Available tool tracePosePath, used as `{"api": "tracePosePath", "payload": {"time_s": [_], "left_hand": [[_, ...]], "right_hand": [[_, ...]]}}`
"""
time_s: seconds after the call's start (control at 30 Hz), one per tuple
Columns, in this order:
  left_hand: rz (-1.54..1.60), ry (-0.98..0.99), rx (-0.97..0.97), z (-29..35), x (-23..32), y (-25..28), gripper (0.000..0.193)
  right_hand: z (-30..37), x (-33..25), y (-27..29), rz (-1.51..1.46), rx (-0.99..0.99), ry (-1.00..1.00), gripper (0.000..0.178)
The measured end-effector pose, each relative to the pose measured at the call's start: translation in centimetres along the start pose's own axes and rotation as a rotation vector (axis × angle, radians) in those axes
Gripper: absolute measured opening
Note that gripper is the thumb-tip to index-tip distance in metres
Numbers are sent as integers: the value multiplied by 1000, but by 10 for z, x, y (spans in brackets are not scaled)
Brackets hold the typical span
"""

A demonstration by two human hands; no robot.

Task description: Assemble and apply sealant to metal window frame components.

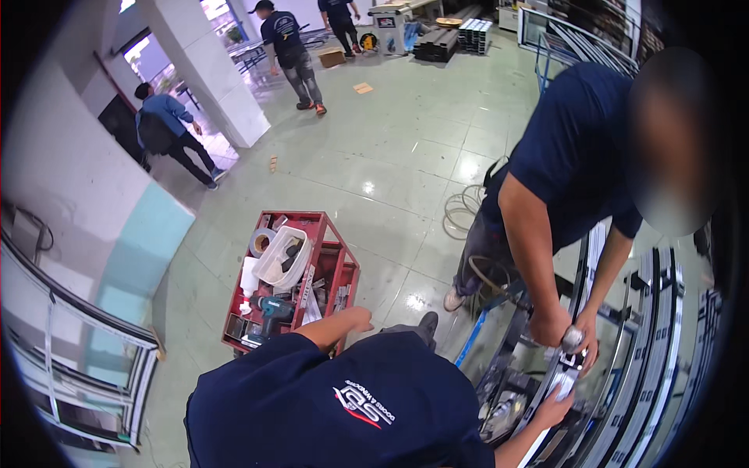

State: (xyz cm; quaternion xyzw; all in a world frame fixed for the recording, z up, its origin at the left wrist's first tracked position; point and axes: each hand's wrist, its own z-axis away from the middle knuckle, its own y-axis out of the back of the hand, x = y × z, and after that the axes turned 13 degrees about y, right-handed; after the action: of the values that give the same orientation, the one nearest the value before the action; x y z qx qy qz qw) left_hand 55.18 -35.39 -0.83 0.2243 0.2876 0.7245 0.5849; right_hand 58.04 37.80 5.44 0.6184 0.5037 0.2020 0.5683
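Observation:
My left hand [357,319] hangs beside the right edge of a red tool cart [334,226]. Its fingers are curled in, and nothing shows in them. With my right hand [555,405] I grip a silver-white metal profile [563,380] at the workbench on the right. Just beyond it, a co-worker in a navy shirt bends over the same profile. One of the co-worker's hands [550,324] and the other beside it close round a rounded silver tool [573,338], whose kind I cannot make out.
The cart carries a teal cordless drill [273,309], a white plastic tub [282,257], a tape roll [262,242] and a white bottle [249,277]. Long metal profiles [651,343] stand at the right. A coiled hose [462,210] lies behind the co-worker. Window frames [94,382] lean at left.

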Motion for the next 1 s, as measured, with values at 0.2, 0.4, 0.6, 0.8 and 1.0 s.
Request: {"api": "tracePosePath", "payload": {"time_s": [0.2,0.4,0.6,0.8,1.0], "left_hand": [[171,-56,21,-43,31,25,56],[197,-127,-56,-79,42,43,59],[-46,-77,-245,-96,55,32,74],[32,-233,-100,-63,71,7,60],[-100,-273,-167,-34,92,-8,56]], "right_hand": [[-9,-10,-9,15,29,54,79],[0,-87,24,62,97,48,76],[-4,-14,-11,85,-30,-44,81],[-5,-22,-4,91,19,-106,70],[-10,-17,-1,-38,130,-64,69]]}}
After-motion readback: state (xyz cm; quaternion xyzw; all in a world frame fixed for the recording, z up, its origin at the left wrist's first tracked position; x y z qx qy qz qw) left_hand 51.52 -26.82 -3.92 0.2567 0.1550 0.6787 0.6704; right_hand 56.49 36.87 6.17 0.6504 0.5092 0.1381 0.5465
